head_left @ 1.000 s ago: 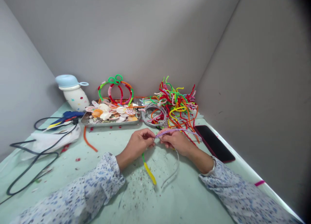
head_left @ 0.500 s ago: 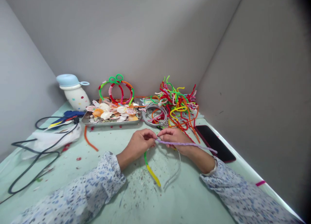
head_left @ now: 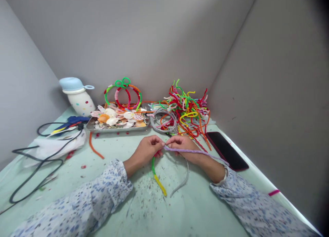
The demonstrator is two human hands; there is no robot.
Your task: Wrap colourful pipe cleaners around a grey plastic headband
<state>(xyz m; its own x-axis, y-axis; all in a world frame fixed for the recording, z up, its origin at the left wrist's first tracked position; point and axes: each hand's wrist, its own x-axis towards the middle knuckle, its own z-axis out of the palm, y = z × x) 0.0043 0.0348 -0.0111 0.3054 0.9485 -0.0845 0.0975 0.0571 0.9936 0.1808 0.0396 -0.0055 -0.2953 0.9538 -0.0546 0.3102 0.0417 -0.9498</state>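
My left hand is closed on a thin curved band, its fingertips pinched near the band's top. One leg of the band is wrapped in green and yellow fuzzy pipe cleaner, with a bit of red under my fingers; the other leg is bare grey. Tip to tip with the left, my right hand is closed in a pinch at the end of a purple pipe cleaner. Its long tail lies across the back of my right hand and wrist. The fingers hide the spot where purple meets band.
Behind my hands stand a metal tray of seashells, wrapped hoops, grey coiled rings and a pipe cleaner heap. A phone lies right. A bottle, black cable and orange pipe cleaner are left.
The band's lower ends have shifted slightly up and left. Red shows under my left fingers now, and the purple tail rests closer along my right wrist.
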